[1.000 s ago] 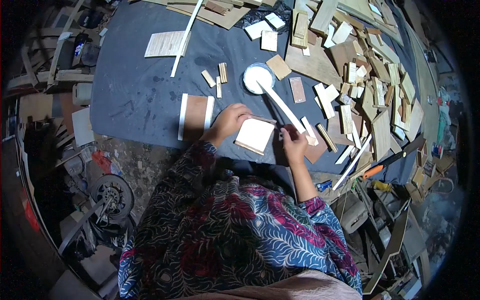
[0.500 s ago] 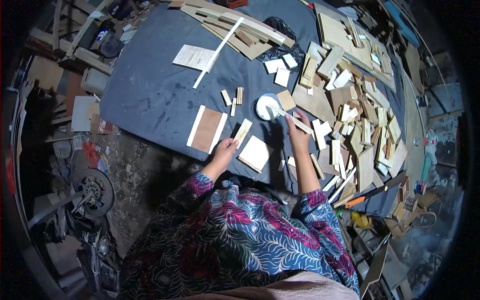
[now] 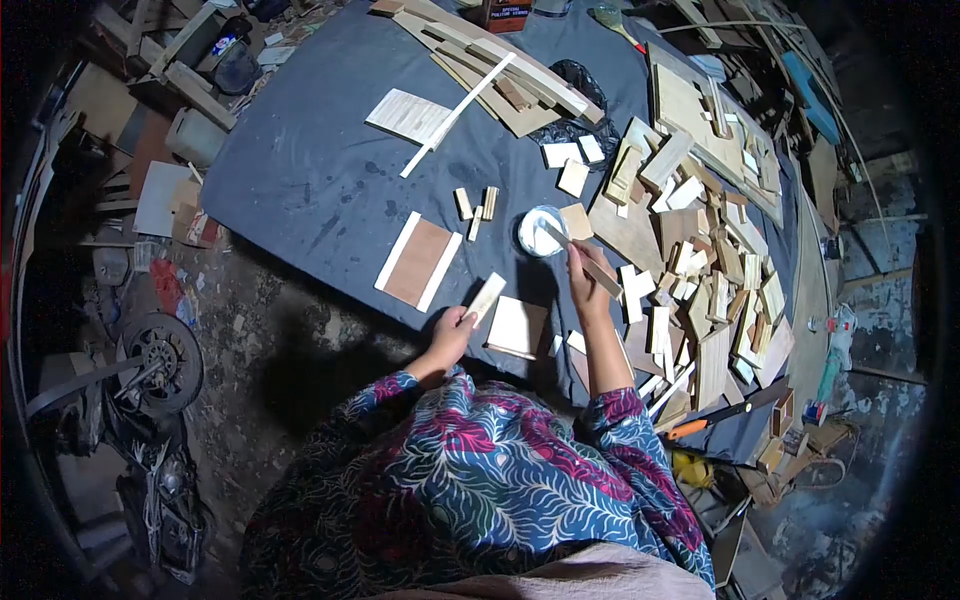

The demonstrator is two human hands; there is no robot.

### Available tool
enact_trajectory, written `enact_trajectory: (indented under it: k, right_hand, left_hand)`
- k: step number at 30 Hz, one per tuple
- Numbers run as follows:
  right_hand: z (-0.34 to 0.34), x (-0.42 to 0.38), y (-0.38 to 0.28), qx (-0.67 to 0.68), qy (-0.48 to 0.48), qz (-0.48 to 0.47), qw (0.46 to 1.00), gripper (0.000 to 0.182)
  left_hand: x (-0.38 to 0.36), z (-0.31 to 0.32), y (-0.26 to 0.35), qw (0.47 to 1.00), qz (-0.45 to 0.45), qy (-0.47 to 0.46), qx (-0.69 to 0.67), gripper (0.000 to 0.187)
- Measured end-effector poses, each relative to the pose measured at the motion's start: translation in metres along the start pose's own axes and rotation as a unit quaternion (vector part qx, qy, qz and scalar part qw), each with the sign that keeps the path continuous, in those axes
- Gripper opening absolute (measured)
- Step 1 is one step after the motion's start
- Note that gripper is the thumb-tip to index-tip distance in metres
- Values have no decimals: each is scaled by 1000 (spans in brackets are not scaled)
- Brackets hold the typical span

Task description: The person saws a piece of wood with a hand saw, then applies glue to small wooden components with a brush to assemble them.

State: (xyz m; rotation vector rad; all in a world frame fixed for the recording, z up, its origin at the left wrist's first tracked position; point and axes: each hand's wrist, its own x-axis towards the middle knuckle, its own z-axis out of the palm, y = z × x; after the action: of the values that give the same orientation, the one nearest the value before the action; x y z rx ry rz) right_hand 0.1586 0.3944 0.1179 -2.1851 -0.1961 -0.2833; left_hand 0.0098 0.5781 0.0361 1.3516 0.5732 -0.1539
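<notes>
My left hand [image 3: 453, 335] is closed around the lower end of a small wooden block [image 3: 487, 298] at the table's near edge. In my right hand [image 3: 588, 275] is a flat wooden stick [image 3: 598, 272], its far end dipping into a round tub of white paste [image 3: 543, 231]. A square wooden piece [image 3: 519, 325] lies between my hands, touching neither. Left of them rests a brown panel with two pale strips along its sides [image 3: 419, 262]. Several short wood blocks [image 3: 475, 209] lie beyond my left hand. A tan square of wood [image 3: 576, 222] sits beside the tub.
A large heap of wood offcuts [image 3: 715, 270] covers the right side of the cloth-covered table [image 3: 300, 150]. A saw with an orange handle [image 3: 690, 429] lies at the near right edge. Long boards [image 3: 490, 60] and a black plastic bag [image 3: 575, 90] are at the back.
The stick's end has shifted within the tub and its handle has turned steeper in my right hand. My left hand still holds the block. The whole view has shifted slightly.
</notes>
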Motion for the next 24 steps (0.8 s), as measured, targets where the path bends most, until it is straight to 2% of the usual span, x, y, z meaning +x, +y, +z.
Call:
enact_trajectory:
  k: [1, 3, 4, 5, 7, 8, 9, 11, 12, 13, 15, 16, 17, 19, 20, 24]
  right_hand:
    - [-1, -2, 7, -5, 18, -31, 999, 18]
    - [-3, -8, 15, 12, 20, -21, 999, 21]
    - [-6, -13, 18, 133, 31, 76, 988, 23]
    - [-8, -15, 17, 251, 41, 171, 952, 25]
    - [-13, -19, 19, 303, 31, 199, 932, 25]
    - [-17, -22, 14, 367, 66, 241, 896, 25]
    - [-20, -27, 11, 427, 100, 282, 853, 24]
    - [-29, -43, 20, 462, 124, 312, 821, 19]
    - [-36, -53, 21, 467, 101, 297, 827, 19]
    - [-42, -66, 21, 470, 78, 281, 833, 19]
    - [-50, -88, 11, 406, 32, 289, 866, 19]
    - [-52, -99, 15, 384, -4, 299, 873, 21]
    - [-49, -103, -3, 357, 18, 315, 879, 16]
    - [-40, -115, 5, 348, -14, 310, 885, 16]
    - [-37, -119, 7, 353, -18, 310, 883, 22]
    - [-22, -126, 8, 321, -25, 290, 901, 22]
  left_hand:
    - [3, -5, -3, 1000, -2, 3, -8, 17]
    - [4, -13, 3, 999, -36, -19, -14, 21]
    - [6, -13, 2, 1000, -11, -15, -10, 22]
    - [8, -13, 0, 1000, -11, -17, -9, 22]
    - [10, -13, -6, 993, 88, -17, 75, 24]
    - [2, -13, 6, 982, 133, -26, 131, 26]
    - [-2, -15, 11, 983, 128, -28, 132, 26]
    - [-4, -22, 17, 901, 253, -155, 318, 27]
    - [-2, -26, 16, 874, 244, -235, 349, 28]
    - [0, -27, 10, 874, 243, -235, 349, 28]
    - [3, -28, -4, 827, 313, -295, 363, 33]
    - [2, -29, -7, 823, 268, -318, 386, 35]
    - [1, -29, -7, 824, 266, -319, 386, 35]
    - [1, -28, -5, 809, 284, -324, 400, 36]
    - [2, -27, -7, 808, 284, -325, 401, 36]
    - [9, -29, -11, 804, 288, -333, 399, 37]
